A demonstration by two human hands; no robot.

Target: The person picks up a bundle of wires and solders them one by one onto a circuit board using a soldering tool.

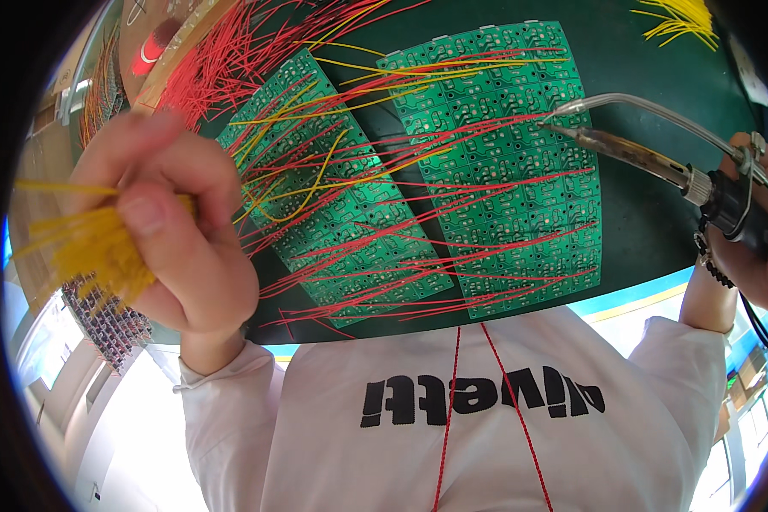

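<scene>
My left hand point(166, 226) is closed around a bundle of short yellow wires point(85, 243), raised at the left of the view. My right hand point(755, 230) grips a black-handled soldering iron point(657, 166); its tip touches the right green circuit board panel point(512, 162), with a thin metal feed tube point(648, 107) curving above it. A second green panel point(333, 192) lies to the left of it. Many red wires point(384, 247) and a few yellow ones stick out from both panels.
Both panels rest on a dark green mat point(657, 247). A pile of loose red wires point(222, 60) lies at the top left, and loose yellow wires point(683, 21) at the top right. A rack of small parts point(102, 320) shows at the left edge.
</scene>
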